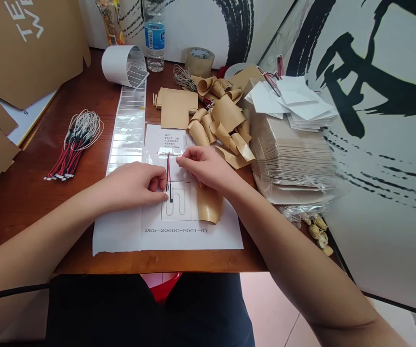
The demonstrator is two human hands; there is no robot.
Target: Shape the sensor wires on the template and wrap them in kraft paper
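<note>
A white paper template (193, 233) marked DRS-206DC-E001-01 lies at the table's front edge. On it a red and black wire lead (168, 171) runs down to a printed square with a thin looped white wire (178, 202). My left hand (135, 185) is curled, its fingertips pressing the lower end of the lead onto the sheet. My right hand (204, 166) pinches the lead's upper end near a strip of clear tape. A curled brown backing sheet (209, 205) lies just under my right wrist.
A bundle of red, black and white wire leads (73, 144) lies at left. A label roll (124, 65) trails a strip (128, 125) toward me. Curled brown backing papers (222, 123), a tape roll (199, 60), a water bottle (154, 33) and stacked bagged sheets (294, 159) crowd the back and right.
</note>
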